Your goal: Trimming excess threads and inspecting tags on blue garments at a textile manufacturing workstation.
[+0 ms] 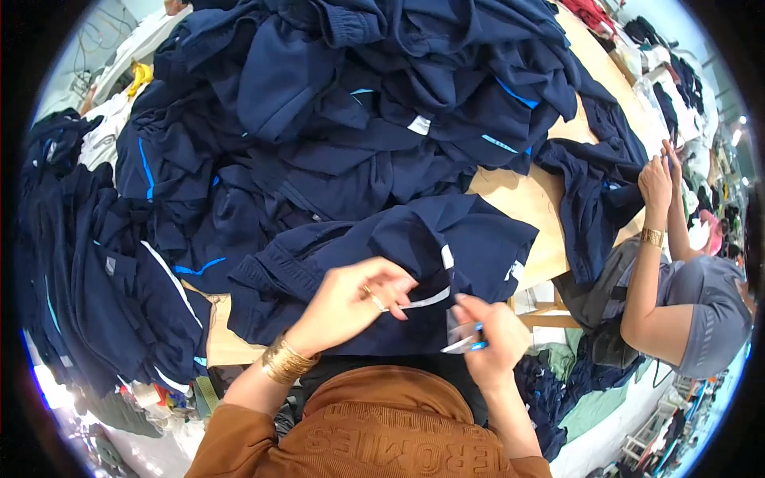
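Note:
A navy garment [351,239] with a gathered waistband and white trim lies at the table's front, before me. Over its near part, my left hand [355,303] has its fingers bent together at the end of a white strip [430,299]. Whatever lies between those fingertips is blurred or too small to make out. Opposite it, my right hand [496,336] is closed round small thread snips [478,338] with blue parts and a pale pointed end toward the left. A white tag [515,272] shows at the garment's right end.
A large heap of navy garments [319,88] covers the far side of the wooden table [518,199]. More navy garments [88,279] hang over its left edge. At the right, a co-worker [685,303] in grey raises both hands beside another navy garment [598,191].

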Demonstrator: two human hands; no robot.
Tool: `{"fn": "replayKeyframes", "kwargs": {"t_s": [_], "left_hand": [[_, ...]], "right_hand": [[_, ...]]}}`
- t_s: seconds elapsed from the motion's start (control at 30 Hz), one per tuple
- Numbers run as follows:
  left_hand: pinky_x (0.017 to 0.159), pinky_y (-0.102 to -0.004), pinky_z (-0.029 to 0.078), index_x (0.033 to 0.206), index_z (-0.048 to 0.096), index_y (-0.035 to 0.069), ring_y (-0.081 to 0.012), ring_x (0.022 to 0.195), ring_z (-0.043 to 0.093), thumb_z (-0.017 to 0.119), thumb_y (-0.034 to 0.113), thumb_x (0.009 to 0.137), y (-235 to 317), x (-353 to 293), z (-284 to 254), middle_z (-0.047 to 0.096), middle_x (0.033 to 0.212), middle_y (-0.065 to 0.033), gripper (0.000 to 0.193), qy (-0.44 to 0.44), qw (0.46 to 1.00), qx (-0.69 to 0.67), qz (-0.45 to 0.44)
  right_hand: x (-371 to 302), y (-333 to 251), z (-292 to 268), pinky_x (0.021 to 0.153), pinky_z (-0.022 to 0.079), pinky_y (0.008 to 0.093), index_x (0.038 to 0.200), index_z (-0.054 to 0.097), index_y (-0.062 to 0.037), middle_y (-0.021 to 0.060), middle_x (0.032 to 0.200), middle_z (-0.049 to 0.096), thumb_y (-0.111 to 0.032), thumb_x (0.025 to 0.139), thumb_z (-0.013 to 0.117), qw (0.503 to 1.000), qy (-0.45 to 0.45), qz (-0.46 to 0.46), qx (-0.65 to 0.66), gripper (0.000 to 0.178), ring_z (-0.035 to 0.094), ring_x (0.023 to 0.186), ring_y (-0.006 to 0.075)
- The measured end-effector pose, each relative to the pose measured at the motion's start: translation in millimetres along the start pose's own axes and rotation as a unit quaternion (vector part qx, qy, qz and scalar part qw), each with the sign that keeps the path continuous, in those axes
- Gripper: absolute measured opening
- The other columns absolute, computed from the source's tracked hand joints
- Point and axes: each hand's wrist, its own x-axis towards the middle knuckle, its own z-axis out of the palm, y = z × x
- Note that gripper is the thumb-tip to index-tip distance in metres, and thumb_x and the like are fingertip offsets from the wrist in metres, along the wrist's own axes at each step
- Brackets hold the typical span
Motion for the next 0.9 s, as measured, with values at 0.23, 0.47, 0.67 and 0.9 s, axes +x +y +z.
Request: {"fn": "replayKeyframes", "kwargs": {"t_s": [0.23,0.47,0.67,0.9], "left_hand": [[0.061,-0.0207,0.045,0.083,0.061,0.0,-0.0043,0.071,0.054,0.059,0.022,0.087,-29,26,33,0.06,0.075,0.0017,0.023,0.065,0.981,-0.177,-0.035],[0.068,-0.0291,0.052,0.086,0.06,0.003,-0.0129,0.077,0.062,0.05,0.027,0.091,-21,17,26,0.063,0.084,-0.0055,0.026,0.036,0.93,-0.352,-0.099],[0.077,-0.0346,0.052,0.097,0.059,0.0,-0.0188,0.089,0.062,0.046,0.026,0.093,-13,15,23,0.063,0.098,-0.0096,0.029,-0.005,0.923,-0.373,-0.1],[0.078,-0.0337,0.052,0.104,0.059,-0.001,-0.0185,0.091,0.062,0.049,0.016,0.092,-18,15,25,0.063,0.1,-0.0102,0.023,-0.005,0.945,-0.324,-0.055]], "right_hand": [[-30,0,12,0.046,0.036,0.0252,0.102,0.06,-0.0098,-0.0007,0.063,0.041,-0.009,0.059,0.061,0.979,-0.17,-0.11,0.001,0.043,0.045,0.052,0.0134],[-42,3,1,0.051,0.044,0.027,0.097,0.064,-0.0074,0.0025,0.069,0.051,-0.002,0.052,0.062,0.994,-0.106,-0.018,0.027,0.046,0.054,0.059,0.0157],[-47,5,-6,0.046,0.043,0.026,0.091,0.068,-0.0115,0.0024,0.073,0.05,0.002,0.048,0.064,0.999,-0.045,0.015,0.005,0.046,0.052,0.056,0.0157],[-48,12,-8,0.045,0.041,0.0261,0.089,0.067,-0.0113,0.0021,0.072,0.05,0.003,0.051,0.066,0.997,-0.056,0.048,0.009,0.04,0.052,0.054,0.0153]]}}
